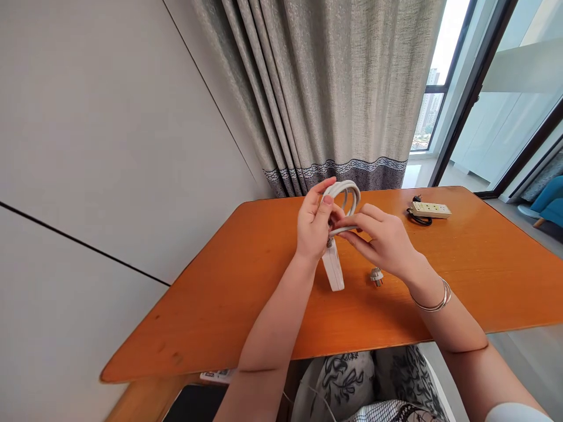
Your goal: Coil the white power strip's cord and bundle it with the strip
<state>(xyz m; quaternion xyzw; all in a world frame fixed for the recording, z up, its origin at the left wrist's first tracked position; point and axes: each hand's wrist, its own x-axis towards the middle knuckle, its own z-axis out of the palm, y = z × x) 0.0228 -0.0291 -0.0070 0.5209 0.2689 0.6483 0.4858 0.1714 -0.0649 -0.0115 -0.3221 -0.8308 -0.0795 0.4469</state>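
My left hand is closed around a coiled white cable, holding its loops upright above the orange wooden table. Below that hand hangs a white power strip, its lower end resting on the table. My right hand pinches a strand of the same cable close to my left thumb. The cable's grey plug lies on the table just under my right wrist. A silver bangle sits on that wrist.
A second power strip with a black cord lies at the table's far right. Grey curtains hang behind the table, a pale wall runs along the left, and a glass door stands at the right.
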